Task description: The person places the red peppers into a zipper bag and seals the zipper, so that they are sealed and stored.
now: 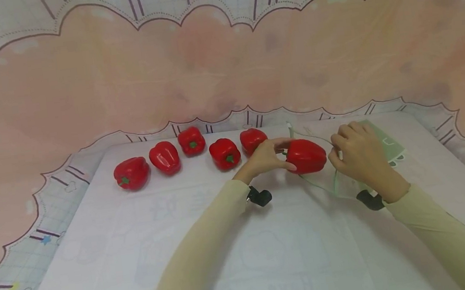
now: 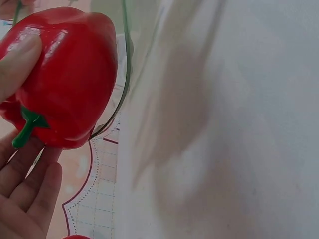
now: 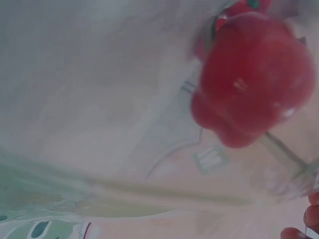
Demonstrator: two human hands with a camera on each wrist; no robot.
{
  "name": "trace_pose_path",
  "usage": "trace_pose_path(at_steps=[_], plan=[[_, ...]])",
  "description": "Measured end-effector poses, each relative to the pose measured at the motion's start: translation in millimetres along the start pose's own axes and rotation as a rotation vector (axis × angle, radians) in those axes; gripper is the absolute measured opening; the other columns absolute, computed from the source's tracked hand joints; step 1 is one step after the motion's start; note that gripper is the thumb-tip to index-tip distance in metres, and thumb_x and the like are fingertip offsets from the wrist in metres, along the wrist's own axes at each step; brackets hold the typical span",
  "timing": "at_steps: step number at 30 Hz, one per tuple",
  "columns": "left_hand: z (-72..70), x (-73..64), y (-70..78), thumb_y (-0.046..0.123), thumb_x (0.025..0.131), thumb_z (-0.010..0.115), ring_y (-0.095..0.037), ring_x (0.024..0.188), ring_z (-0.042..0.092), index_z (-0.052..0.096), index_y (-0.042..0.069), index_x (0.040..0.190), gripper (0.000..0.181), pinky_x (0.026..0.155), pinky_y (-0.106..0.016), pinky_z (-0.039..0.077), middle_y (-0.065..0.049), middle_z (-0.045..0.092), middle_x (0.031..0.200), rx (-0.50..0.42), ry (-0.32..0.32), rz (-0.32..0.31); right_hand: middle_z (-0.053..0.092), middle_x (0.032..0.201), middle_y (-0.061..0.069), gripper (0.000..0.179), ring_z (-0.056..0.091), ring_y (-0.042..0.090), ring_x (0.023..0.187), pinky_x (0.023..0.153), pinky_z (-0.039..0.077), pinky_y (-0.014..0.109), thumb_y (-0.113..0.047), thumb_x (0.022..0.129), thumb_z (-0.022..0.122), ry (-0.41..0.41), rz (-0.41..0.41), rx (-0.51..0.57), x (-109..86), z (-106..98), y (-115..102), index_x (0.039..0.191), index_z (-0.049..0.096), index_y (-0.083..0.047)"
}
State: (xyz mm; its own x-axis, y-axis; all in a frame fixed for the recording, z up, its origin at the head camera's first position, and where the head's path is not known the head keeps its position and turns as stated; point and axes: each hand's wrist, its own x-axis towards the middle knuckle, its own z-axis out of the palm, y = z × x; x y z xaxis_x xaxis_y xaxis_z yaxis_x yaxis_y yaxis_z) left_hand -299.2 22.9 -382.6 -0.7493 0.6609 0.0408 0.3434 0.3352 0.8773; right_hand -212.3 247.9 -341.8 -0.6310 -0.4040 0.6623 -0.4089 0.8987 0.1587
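My left hand (image 1: 265,157) holds a glossy red bell pepper (image 1: 307,156) between thumb and fingers, its green stem toward the palm. In the left wrist view the thumb lies on one side of the bell pepper (image 2: 75,74) and the fingers spread under the other. My right hand (image 1: 359,154), fingers curled, pinches the rim of a clear bag with green edging and a green printed panel (image 1: 391,146). The bell pepper is at the bag's open mouth. In the right wrist view the bell pepper (image 3: 254,79) shows hazily through the clear plastic.
Several more red bell peppers lie along the back of the white table (image 1: 244,240), from one at far left (image 1: 132,173) to one just behind my left hand (image 1: 252,139). A peach patterned cloth (image 1: 189,77) hangs behind the table. Black wrist cameras (image 1: 260,196) sit under both wrists.
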Motion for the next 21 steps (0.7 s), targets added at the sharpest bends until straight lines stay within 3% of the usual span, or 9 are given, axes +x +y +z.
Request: trace_pose_path(at_steps=[10, 16, 21], plan=[[6.5, 5.5, 1.5, 0.017, 0.076, 0.078, -0.019, 0.124, 0.051, 0.049, 0.014, 0.137, 0.067, 0.102, -0.03, 0.046, -0.004, 0.055, 0.136, 0.184, -0.044, 0.007, 0.055, 0.065, 0.014, 0.012, 0.05, 0.032, 0.07, 0.066, 0.044, 0.044, -0.006, 0.073, 0.053, 0.016, -0.008, 0.042, 2.9, -2.4, -0.2, 0.063, 0.057, 0.0], [9.0, 5.8, 0.0, 0.019, 0.075, 0.079, -0.016, 0.122, 0.052, 0.049, 0.017, 0.137, 0.069, 0.102, -0.026, 0.045, -0.002, 0.058, 0.133, 0.33, -0.046, 0.003, 0.053, 0.064, 0.013, 0.013, 0.051, 0.033, 0.069, 0.062, 0.042, 0.043, -0.005, 0.072, 0.051, 0.051, -0.039, 0.036, 3.7, -2.7, 0.8, 0.061, 0.055, 0.0], [12.4, 4.0, -1.1, 0.017, 0.077, 0.078, -0.016, 0.12, 0.052, 0.047, 0.016, 0.139, 0.069, 0.102, -0.027, 0.045, -0.003, 0.059, 0.13, 0.351, -0.047, -0.011, 0.054, 0.064, 0.013, 0.011, 0.051, 0.032, 0.07, 0.059, 0.041, 0.041, -0.006, 0.072, 0.054, 0.033, -0.026, 0.016, 3.1, -2.9, -0.2, 0.063, 0.057, 0.0]])
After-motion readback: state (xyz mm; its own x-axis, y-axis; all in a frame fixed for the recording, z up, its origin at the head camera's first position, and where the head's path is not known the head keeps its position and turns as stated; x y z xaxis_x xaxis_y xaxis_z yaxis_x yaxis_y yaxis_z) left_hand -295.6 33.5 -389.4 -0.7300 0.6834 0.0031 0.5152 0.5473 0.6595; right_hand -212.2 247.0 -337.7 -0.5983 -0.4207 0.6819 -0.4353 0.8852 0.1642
